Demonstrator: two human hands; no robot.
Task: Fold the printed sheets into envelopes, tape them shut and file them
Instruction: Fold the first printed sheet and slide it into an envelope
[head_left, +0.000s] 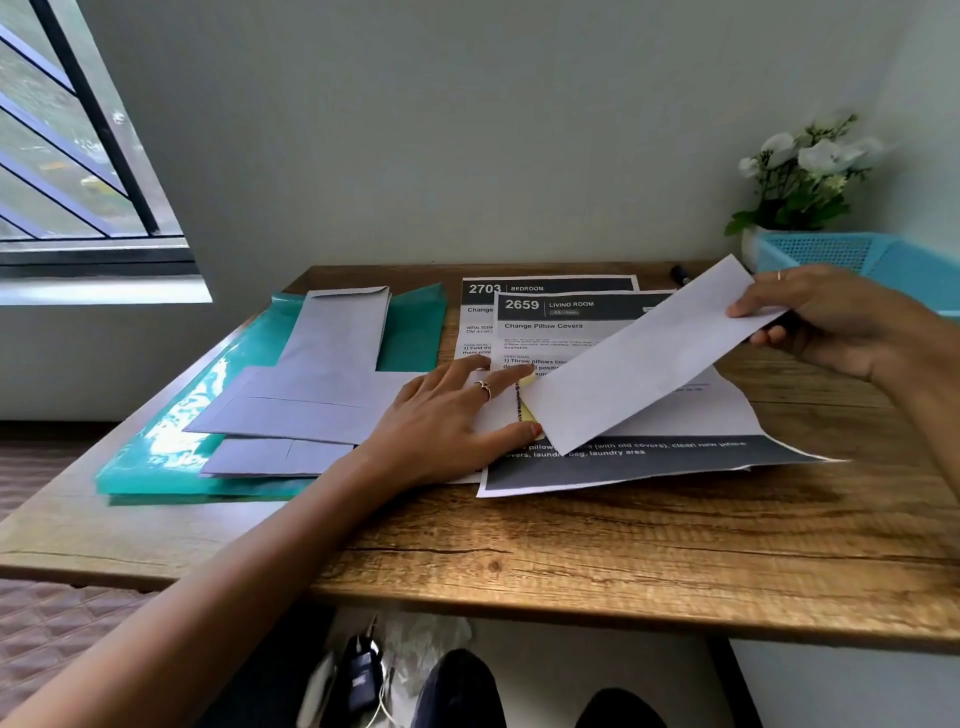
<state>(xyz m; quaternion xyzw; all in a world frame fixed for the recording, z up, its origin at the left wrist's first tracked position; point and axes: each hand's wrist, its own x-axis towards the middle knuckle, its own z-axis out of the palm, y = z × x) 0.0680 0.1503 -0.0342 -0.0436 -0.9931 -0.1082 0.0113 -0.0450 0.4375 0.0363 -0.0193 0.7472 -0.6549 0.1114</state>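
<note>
right grip (810, 317) pinching envelope (644, 358) | left grip (452, 415) flat, splayed | sheet (597, 322) half-covered

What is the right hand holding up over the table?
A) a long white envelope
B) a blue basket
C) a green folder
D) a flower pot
A: the right hand pinches one end of a long white envelope lifted above the printed sheets, while the green folder lies flat on the table.
</note>
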